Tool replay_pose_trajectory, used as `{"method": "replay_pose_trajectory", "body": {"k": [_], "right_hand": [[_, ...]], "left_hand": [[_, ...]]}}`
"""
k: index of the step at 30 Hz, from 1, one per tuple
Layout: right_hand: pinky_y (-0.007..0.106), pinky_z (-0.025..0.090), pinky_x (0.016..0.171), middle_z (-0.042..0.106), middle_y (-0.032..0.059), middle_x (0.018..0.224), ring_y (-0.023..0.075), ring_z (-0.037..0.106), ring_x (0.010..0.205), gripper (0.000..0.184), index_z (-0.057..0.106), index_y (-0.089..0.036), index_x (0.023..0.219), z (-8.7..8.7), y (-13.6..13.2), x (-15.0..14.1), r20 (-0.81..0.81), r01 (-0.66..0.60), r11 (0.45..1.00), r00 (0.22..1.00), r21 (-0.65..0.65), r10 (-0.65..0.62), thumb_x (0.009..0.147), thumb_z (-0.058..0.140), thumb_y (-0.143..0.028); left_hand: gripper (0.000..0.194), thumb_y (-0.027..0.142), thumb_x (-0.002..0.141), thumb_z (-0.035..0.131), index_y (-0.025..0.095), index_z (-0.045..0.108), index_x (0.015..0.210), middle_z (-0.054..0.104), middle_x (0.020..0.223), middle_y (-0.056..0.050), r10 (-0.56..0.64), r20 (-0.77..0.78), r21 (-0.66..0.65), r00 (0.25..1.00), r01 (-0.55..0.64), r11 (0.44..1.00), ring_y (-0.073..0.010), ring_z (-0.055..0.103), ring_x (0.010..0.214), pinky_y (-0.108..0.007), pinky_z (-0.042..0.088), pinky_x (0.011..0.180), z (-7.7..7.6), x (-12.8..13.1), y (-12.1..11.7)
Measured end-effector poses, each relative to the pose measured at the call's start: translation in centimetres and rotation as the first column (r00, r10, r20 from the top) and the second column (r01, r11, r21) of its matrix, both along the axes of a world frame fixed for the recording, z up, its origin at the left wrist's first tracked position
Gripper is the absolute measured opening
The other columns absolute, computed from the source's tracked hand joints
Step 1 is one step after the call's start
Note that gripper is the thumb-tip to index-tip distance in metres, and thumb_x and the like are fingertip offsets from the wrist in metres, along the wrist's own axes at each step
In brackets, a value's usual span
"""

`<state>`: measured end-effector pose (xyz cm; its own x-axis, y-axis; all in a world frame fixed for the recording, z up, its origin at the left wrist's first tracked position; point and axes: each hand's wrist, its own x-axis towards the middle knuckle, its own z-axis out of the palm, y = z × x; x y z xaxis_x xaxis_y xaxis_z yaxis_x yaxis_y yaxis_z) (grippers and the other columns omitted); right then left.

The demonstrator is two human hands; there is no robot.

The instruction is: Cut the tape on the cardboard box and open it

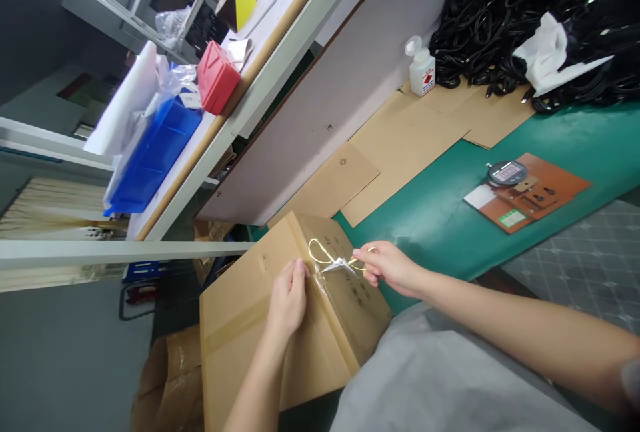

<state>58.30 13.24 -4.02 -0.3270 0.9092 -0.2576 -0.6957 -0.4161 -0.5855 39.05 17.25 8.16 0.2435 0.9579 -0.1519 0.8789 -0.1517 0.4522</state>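
Observation:
A brown cardboard box rests against the bench edge close to me, its top seam covered with clear tape. My left hand lies on the box with its fingers curled down by the seam, pressing beside the tape. My right hand is closed on small scissors with pale yellow loop handles, their metal tips pointing at the tape near my left fingers.
Flat cardboard sheets lie on the green mat. Further off are a white bottle, a pile of black cables with a white cloth, and a digital gauge on a brown plate. Blue and red bins sit on the left shelf.

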Motion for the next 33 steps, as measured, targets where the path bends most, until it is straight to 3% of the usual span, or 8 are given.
{"method": "replay_pose_trajectory", "body": {"k": [7, 13, 17, 22, 29, 33], "right_hand": [[0.024, 0.035, 0.046, 0.029, -0.0079, 0.048, 0.0103, 0.039, 0.046, 0.046, 0.049, -0.013, 0.083, 0.4, 0.0, -0.7, 0.0, 0.0, 0.999, 1.0, 0.049, 0.0, 0.079, 0.067, -0.056], [0.024, 0.037, 0.045, 0.031, -0.0082, 0.045, 0.0112, 0.042, 0.044, 0.055, 0.046, -0.014, 0.08, 1.8, -0.4, -0.8, 0.09, -0.031, 0.999, 0.996, 0.033, 0.028, 0.071, 0.068, -0.064], [0.024, 0.038, 0.043, 0.028, -0.0083, 0.043, 0.0121, 0.044, 0.044, 0.059, 0.043, -0.016, 0.074, 2.2, -2.1, 0.3, 0.13, -0.107, 0.994, 0.986, 0.023, 0.103, 0.067, 0.067, -0.069], [0.024, 0.04, 0.044, 0.029, -0.0084, 0.043, 0.0111, 0.044, 0.043, 0.052, 0.043, -0.015, 0.075, 2.0, -4.2, 1.3, 0.207, -0.159, 0.987, 0.966, 0.015, 0.152, 0.075, 0.062, -0.064], [0.024, 0.04, 0.045, 0.035, -0.0074, 0.041, 0.0112, 0.044, 0.042, 0.048, 0.042, -0.016, 0.076, 3.0, -6.2, 1.2, 0.192, -0.223, 0.974, 0.955, -0.043, 0.227, 0.074, 0.057, -0.061], [0.025, 0.039, 0.045, 0.039, -0.0059, 0.04, 0.012, 0.044, 0.04, 0.049, 0.043, -0.016, 0.079, 2.9, -8.0, 1.7, 0.235, -0.328, 0.943, 0.913, -0.061, 0.333, 0.073, 0.052, -0.063]], "left_hand": [[0.051, 0.054, 0.099, 0.028, 0.015, 0.049, 0.073, 0.046, 0.073, -0.002, -0.005, 0.059, 0.018, 0.998, 0.004, 1.0, -0.0148, 0.044, 0.071, -0.028, 0.032, 0.069, -0.5, -0.4, -0.1], [0.052, 0.053, 0.1, 0.028, 0.015, 0.052, 0.073, 0.05, 0.075, -0.002, -0.01, 0.067, 0.034, 0.998, 0.007, 0.999, -0.0147, 0.046, 0.073, -0.027, 0.034, 0.071, -0.3, -0.6, -0.2], [0.053, 0.054, 0.099, 0.028, 0.015, 0.052, 0.074, 0.051, 0.076, -0.002, 0.003, 0.052, 0.02, 0.999, -0.004, 1.0, -0.0145, 0.047, 0.075, -0.027, 0.034, 0.072, -0.2, -0.5, -0.1], [0.054, 0.056, 0.099, 0.026, 0.015, 0.052, 0.074, 0.05, 0.076, -0.002, 0.006, 0.01, 0.007, 1.0, -0.006, 1.0, -0.0145, 0.047, 0.075, -0.027, 0.033, 0.073, 0.1, -0.1, -0.2], [0.056, 0.058, 0.098, 0.024, 0.015, 0.051, 0.075, 0.05, 0.077, -0.003, 0.031, -0.035, -0.011, 0.999, -0.031, 0.999, -0.016, 0.047, 0.076, -0.028, 0.033, 0.074, 0.6, 0.3, -0.1], [0.056, 0.057, 0.098, 0.024, 0.015, 0.05, 0.073, 0.049, 0.076, -0.003, 0.064, -0.064, -0.015, 0.996, -0.065, 0.998, -0.0165, 0.046, 0.075, -0.028, 0.032, 0.074, 0.8, 0.8, -0.1]]}}
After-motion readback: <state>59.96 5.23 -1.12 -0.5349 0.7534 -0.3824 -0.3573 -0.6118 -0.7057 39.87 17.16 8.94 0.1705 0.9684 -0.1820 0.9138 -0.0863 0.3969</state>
